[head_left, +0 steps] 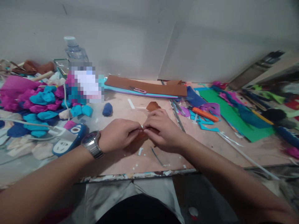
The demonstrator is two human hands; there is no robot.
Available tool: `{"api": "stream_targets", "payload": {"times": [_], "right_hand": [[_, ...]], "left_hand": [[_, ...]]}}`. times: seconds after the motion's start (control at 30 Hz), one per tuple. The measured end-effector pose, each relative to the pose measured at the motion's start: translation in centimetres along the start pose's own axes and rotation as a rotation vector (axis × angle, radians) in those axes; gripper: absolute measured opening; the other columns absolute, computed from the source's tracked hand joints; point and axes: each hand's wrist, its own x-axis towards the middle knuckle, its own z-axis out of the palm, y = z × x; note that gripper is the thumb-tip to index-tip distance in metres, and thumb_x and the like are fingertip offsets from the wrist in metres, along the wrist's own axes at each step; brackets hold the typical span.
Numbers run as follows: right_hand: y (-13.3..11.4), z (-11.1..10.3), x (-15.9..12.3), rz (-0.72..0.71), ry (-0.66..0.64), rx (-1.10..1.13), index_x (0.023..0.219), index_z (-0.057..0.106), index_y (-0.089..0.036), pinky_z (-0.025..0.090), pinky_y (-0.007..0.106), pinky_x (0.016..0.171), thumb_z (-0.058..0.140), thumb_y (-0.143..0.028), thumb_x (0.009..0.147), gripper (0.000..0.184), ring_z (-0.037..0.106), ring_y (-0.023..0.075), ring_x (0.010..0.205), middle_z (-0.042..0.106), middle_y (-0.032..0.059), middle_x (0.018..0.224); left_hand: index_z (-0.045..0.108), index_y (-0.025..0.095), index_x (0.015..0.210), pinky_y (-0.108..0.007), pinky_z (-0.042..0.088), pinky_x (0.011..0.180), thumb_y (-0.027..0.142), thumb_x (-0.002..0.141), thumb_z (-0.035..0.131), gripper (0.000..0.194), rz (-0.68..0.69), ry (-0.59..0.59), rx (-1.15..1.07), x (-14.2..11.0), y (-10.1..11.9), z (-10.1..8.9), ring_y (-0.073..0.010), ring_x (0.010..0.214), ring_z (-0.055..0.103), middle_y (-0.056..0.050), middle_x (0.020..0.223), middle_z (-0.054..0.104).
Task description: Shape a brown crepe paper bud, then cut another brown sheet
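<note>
My left hand (120, 133), with a metal watch (92, 144) on its wrist, meets my right hand (162, 130) over the table. Thumbs and fingertips of both are pinched together, almost touching. A small whitish speck shows between the fingertips, and something brownish lies in shadow just under them; what they hold is too hidden to name. Just beyond my right hand is a small brown cut piece (153, 106). A dark blue wrapped bundle (107, 109) sits past my left hand.
Left: a pile of pink and blue bundles (44, 96), a power strip (70, 140) with cables, a bottle (76, 51). At the back, a brown strip (147, 85) carries a pink cutter (139, 90). Right: an orange utility knife (205, 114), a green sheet (235, 115), scraps.
</note>
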Motion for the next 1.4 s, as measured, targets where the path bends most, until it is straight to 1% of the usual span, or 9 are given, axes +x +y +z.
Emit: {"api": "stream_targets", "payload": {"times": [0.1, 0.23, 0.4, 0.53, 0.67, 0.77, 0.97, 1.1, 1.4], "right_hand": [[-0.07, -0.03, -0.10, 0.003, 0.011, 0.007, 0.098, 0.070, -0.023, 0.034, 0.048, 0.110, 0.063, -0.021, 0.098, 0.008, 0.060, 0.0245, 0.108, 0.073, 0.0036, 0.094], [-0.16, 0.11, 0.08, 0.015, 0.005, 0.016, 0.090, 0.069, -0.022, 0.035, 0.048, 0.108, 0.061, -0.021, 0.097, 0.011, 0.060, 0.0246, 0.106, 0.071, 0.0041, 0.090], [-0.21, 0.16, 0.25, 0.022, -0.002, 0.064, 0.085, 0.066, -0.022, 0.037, 0.046, 0.104, 0.061, -0.020, 0.094, 0.011, 0.059, 0.0239, 0.100, 0.068, 0.0029, 0.084], [-0.11, 0.06, 0.08, 0.044, 0.002, 0.095, 0.089, 0.068, -0.022, 0.037, 0.046, 0.105, 0.060, -0.020, 0.097, 0.011, 0.059, 0.0234, 0.103, 0.070, 0.0025, 0.088], [0.20, 0.06, -0.13, 0.036, 0.029, 0.101, 0.099, 0.070, -0.024, 0.039, 0.047, 0.102, 0.056, -0.013, 0.094, 0.019, 0.060, 0.0245, 0.104, 0.074, 0.0030, 0.094], [0.33, 0.06, -0.18, 0.035, 0.057, 0.068, 0.099, 0.070, -0.024, 0.039, 0.048, 0.101, 0.053, -0.010, 0.090, 0.023, 0.060, 0.0261, 0.103, 0.075, 0.0038, 0.095], [-0.33, -0.15, -0.12, -0.001, 0.080, -0.038, 0.097, 0.069, -0.023, 0.034, 0.050, 0.106, 0.059, -0.021, 0.096, 0.010, 0.060, 0.0263, 0.104, 0.075, 0.0042, 0.096], [-0.49, -0.02, -0.08, -0.022, 0.060, -0.060, 0.093, 0.067, -0.023, 0.034, 0.049, 0.107, 0.058, -0.021, 0.099, 0.011, 0.060, 0.0241, 0.101, 0.073, 0.0034, 0.092], [-0.07, 0.61, -0.11, 0.026, 0.016, 0.044, 0.084, 0.062, -0.022, 0.036, 0.043, 0.099, 0.062, -0.018, 0.092, 0.009, 0.058, 0.0227, 0.099, 0.067, 0.0007, 0.083]], "left_hand": [[0.077, 0.020, 0.092, -0.028, 0.037, 0.065, 0.032, 0.105, 0.050, 0.033, -0.020, -0.023, -0.019, 0.04, 0.01, -0.02, -0.0170, 0.071, 0.063, -0.003, 0.079, 0.075], [0.078, 0.020, 0.094, -0.029, 0.039, 0.067, 0.031, 0.105, 0.051, 0.031, -0.020, -0.040, -0.005, 0.16, 0.04, 0.11, -0.0177, 0.074, 0.066, -0.003, 0.084, 0.077], [0.077, 0.020, 0.091, -0.029, 0.039, 0.068, 0.030, 0.104, 0.052, 0.030, -0.051, -0.056, 0.007, 0.29, 0.32, 0.21, -0.0185, 0.076, 0.066, -0.003, 0.085, 0.078], [0.076, 0.020, 0.096, -0.028, 0.040, 0.069, 0.035, 0.104, 0.052, 0.029, -0.059, -0.019, -0.105, 0.24, 0.38, 0.00, -0.0172, 0.074, 0.066, -0.003, 0.084, 0.077], [0.075, 0.019, 0.098, -0.028, 0.041, 0.070, 0.029, 0.101, 0.054, 0.024, -0.041, 0.008, -0.202, 0.15, 0.31, -0.44, -0.0165, 0.073, 0.065, -0.003, 0.083, 0.076], [0.075, 0.019, 0.095, -0.027, 0.040, 0.068, 0.028, 0.099, 0.055, 0.023, -0.047, 0.008, -0.226, 0.15, 0.31, -0.58, -0.0158, 0.070, 0.063, -0.003, 0.081, 0.075], [0.075, 0.018, 0.093, -0.026, 0.039, 0.067, 0.030, 0.100, 0.054, 0.025, -0.057, -0.008, -0.242, 0.25, 0.35, -0.39, -0.0149, 0.069, 0.061, -0.002, 0.078, 0.074], [0.077, 0.020, 0.095, -0.027, 0.039, 0.068, 0.030, 0.101, 0.055, 0.025, -0.070, -0.012, -0.238, 0.20, 0.29, -0.41, -0.0148, 0.070, 0.063, -0.001, 0.080, 0.076], [0.079, 0.020, 0.093, -0.026, 0.040, 0.067, 0.035, 0.101, 0.055, 0.029, -0.083, -0.068, -0.254, 0.00, 0.46, -0.72, -0.0141, 0.068, 0.063, -0.001, 0.078, 0.076]]}}
